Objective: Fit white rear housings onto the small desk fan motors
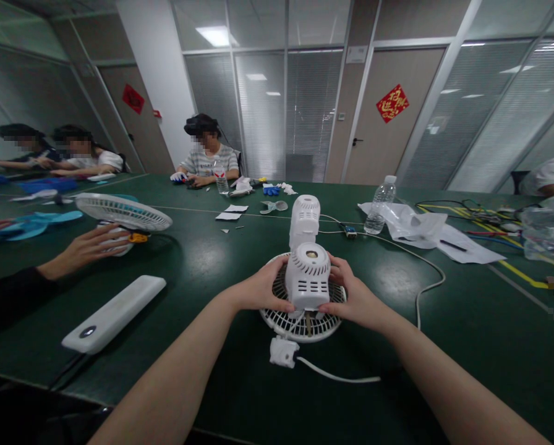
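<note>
A white electric fan lies face down on the green table, its round grille [300, 330] flat beneath the motor housing [309, 275]. My left hand [265, 287] curls round the housing's left side, with thumb and fingers pressing on it. From the right, my right hand [353, 293] grips the same housing. Beyond it rises another white vented section [305, 216], overlapped by the housing. Close in front of the grille is a small white block [283, 351], with a white cable [337, 374] running right from beside it. The fingers behind the housing are hidden.
A long white device [114, 315] lies at left. Beside it a co-worker's hand [85, 250] holds another fan [123, 213]. At right stand a water bottle [379, 207], crumpled plastic [411, 222] and a long cable [439, 272]. Another person [207, 154] sits across the table.
</note>
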Available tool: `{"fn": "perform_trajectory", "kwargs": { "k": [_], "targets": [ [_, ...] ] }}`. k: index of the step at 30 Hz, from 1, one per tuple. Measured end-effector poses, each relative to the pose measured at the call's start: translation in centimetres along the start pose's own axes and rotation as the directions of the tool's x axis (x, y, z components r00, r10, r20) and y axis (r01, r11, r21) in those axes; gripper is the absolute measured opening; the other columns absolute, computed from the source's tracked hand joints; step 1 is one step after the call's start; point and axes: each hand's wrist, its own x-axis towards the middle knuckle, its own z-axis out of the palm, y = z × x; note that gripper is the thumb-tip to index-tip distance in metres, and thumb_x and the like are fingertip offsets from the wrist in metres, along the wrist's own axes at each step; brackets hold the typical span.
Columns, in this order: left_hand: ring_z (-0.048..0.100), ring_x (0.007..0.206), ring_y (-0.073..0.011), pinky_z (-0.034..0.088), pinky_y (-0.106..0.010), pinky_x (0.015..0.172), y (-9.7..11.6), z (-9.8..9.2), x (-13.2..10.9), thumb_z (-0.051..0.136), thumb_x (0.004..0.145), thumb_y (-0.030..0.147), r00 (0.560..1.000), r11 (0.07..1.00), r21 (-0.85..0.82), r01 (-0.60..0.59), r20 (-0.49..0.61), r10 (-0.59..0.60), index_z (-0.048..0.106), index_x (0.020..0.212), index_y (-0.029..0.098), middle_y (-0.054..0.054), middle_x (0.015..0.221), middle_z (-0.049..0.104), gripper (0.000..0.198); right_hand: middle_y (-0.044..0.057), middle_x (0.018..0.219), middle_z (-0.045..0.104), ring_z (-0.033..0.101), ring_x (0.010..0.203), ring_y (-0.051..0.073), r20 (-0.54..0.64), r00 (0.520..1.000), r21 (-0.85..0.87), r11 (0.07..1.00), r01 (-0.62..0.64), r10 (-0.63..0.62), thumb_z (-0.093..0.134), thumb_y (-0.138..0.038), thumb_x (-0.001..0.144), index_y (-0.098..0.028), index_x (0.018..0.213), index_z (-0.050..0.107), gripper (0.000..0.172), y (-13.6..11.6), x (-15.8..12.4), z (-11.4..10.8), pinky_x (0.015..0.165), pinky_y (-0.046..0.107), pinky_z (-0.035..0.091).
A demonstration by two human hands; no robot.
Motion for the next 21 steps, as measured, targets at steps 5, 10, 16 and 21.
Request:
{"fn": "perform_trajectory", "kwargs": {
  "k": [5, 10, 16, 21],
  "targets": [
    [0.030, 0.135, -0.0374, 0.023, -0.057, 0.112, -0.21, 0.06, -0.05, 0.081, 0.053, 0.037, 1.000, 1.000, 0.010, 0.006, -0.008, -0.006, 0.022, 0.142, 0.023, -0.014, 0.148, 0.030, 0.107, 0.012, 0.142, 0.042, 0.039, 0.133, 0.029, 0.006, 1.000, 0.001, 1.000, 0.013, -0.013, 0.081, -0.034, 0.068, -0.031, 0.145, 0.011, 0.104, 0.05, -0.08, 0.17, 0.111, 0.056, 0.027],
    [0.033, 0.134, -0.0361, 0.023, -0.056, 0.112, -0.11, 0.16, -0.05, 0.082, 0.053, 0.038, 1.000, 1.000, 0.010, 0.002, -0.020, -0.002, 0.024, 0.141, 0.024, -0.013, 0.146, 0.033, 0.106, 0.012, 0.143, 0.040, 0.038, 0.133, 0.029, -0.005, 0.999, 0.011, 0.999, 0.041, -0.041, 0.080, -0.033, 0.070, -0.031, 0.145, 0.013, 0.101, 0.31, -0.01, 0.35, 0.112, 0.056, 0.026],
    [0.032, 0.135, -0.0342, 0.024, -0.055, 0.112, 0.43, 0.09, 0.00, 0.082, 0.056, 0.040, 1.000, 1.000, 0.016, 0.019, -0.019, -0.019, 0.023, 0.142, 0.024, -0.013, 0.148, 0.032, 0.105, 0.012, 0.145, 0.038, 0.036, 0.135, 0.029, -0.018, 0.999, 0.020, 0.999, 0.045, -0.044, 0.078, -0.031, 0.072, -0.031, 0.146, 0.009, 0.102, 0.49, 0.03, 0.52, 0.112, 0.056, 0.026],
    [0.029, 0.137, -0.0345, 0.022, -0.055, 0.113, 0.73, 0.03, -0.08, 0.080, 0.059, 0.041, 1.000, 0.999, 0.024, 0.023, -0.004, -0.023, 0.021, 0.144, 0.025, -0.012, 0.150, 0.029, 0.105, 0.014, 0.147, 0.035, 0.036, 0.135, 0.029, -0.016, 0.999, 0.027, 0.998, 0.051, -0.050, 0.076, -0.029, 0.073, -0.030, 0.148, 0.003, 0.104, 0.32, 0.08, 0.59, 0.112, 0.055, 0.027]
  ]
}}
